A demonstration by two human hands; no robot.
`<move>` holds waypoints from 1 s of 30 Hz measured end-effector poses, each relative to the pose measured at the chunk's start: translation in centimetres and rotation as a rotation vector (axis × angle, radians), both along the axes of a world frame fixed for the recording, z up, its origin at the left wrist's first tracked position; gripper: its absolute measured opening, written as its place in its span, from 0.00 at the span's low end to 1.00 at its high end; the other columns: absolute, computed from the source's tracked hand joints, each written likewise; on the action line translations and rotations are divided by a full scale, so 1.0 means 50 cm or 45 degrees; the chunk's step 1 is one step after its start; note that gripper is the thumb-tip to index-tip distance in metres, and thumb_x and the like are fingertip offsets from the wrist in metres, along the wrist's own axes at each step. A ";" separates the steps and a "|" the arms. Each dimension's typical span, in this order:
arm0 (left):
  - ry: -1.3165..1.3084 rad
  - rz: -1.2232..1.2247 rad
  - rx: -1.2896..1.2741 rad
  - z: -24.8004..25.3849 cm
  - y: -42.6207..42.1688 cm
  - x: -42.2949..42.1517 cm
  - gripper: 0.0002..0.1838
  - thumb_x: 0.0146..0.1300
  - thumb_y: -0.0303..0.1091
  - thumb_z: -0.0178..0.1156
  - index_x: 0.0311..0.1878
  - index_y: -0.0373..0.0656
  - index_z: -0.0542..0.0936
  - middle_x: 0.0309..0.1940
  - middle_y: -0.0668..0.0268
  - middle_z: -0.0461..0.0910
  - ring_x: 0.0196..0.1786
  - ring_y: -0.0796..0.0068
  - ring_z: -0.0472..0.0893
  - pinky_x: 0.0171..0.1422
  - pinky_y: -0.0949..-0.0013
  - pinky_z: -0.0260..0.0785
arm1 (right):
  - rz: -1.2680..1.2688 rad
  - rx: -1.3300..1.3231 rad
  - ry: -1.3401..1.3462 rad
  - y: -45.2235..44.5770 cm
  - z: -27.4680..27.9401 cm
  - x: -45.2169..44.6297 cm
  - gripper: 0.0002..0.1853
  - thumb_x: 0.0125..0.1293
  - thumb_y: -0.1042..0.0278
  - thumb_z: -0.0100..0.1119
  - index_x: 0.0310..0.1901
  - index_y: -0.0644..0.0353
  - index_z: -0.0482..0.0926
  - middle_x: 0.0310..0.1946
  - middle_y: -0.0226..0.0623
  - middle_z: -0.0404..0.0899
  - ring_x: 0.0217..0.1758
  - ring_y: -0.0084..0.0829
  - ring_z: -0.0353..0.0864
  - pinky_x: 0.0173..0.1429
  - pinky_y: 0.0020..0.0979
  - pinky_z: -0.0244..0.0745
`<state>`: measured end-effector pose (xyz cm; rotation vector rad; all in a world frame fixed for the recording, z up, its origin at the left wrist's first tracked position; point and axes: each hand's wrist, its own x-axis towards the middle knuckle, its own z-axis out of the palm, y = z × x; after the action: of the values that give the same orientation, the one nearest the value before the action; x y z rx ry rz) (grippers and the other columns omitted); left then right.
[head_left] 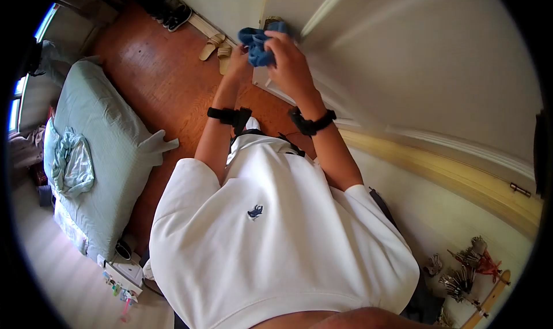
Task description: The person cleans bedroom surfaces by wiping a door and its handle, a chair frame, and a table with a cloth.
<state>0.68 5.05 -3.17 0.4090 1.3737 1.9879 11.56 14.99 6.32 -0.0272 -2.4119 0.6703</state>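
Observation:
A crumpled blue cloth point(257, 54) is bunched up in front of me, beside the edge of a white door. My right hand point(287, 58) grips it from the right, with the fingers curled over the fabric. On the other side, my left hand point(238, 60) holds the cloth's left edge, its fingers partly hidden. Just behind the cloth shows a bit of a brass-coloured door fitting point(275, 21), mostly covered. Each wrist wears a black strap.
The white door point(403, 58) stands close on my right. Tan sandals point(214, 46) and dark shoes point(175, 17) lie on the wooden floor point(150, 52) ahead. A bed with a pale green cover point(106, 116) is at the left. Several keys point(459, 283) hang at lower right.

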 end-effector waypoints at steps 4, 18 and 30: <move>-0.105 -0.020 0.153 0.005 0.005 -0.016 0.12 0.67 0.27 0.60 0.52 0.39 0.77 0.43 0.70 0.80 0.43 0.83 0.78 0.47 0.76 0.72 | -0.105 -0.063 -0.253 0.005 -0.065 -0.009 0.21 0.47 0.83 0.65 0.43 0.61 0.69 0.50 0.44 0.75 0.53 0.51 0.77 0.53 0.43 0.75; 0.157 0.109 -0.119 -0.051 0.007 0.037 0.17 0.66 0.29 0.61 0.57 0.40 0.72 0.46 0.68 0.79 0.48 0.79 0.78 0.50 0.74 0.73 | -0.220 0.217 -0.199 0.029 -0.054 0.074 0.20 0.41 0.83 0.65 0.35 0.57 0.68 0.39 0.39 0.73 0.45 0.48 0.75 0.48 0.47 0.67; -0.519 0.071 0.291 -0.020 0.025 0.125 0.11 0.71 0.35 0.54 0.53 0.43 0.78 0.44 0.72 0.81 0.44 0.80 0.81 0.49 0.75 0.73 | 0.018 0.179 -0.189 0.060 -0.076 0.061 0.23 0.48 0.78 0.66 0.47 0.54 0.72 0.43 0.39 0.75 0.46 0.48 0.78 0.49 0.44 0.74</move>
<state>6.95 6.32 -4.17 0.0564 0.9181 2.1358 14.62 18.01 2.51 -0.0012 -2.5989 0.5194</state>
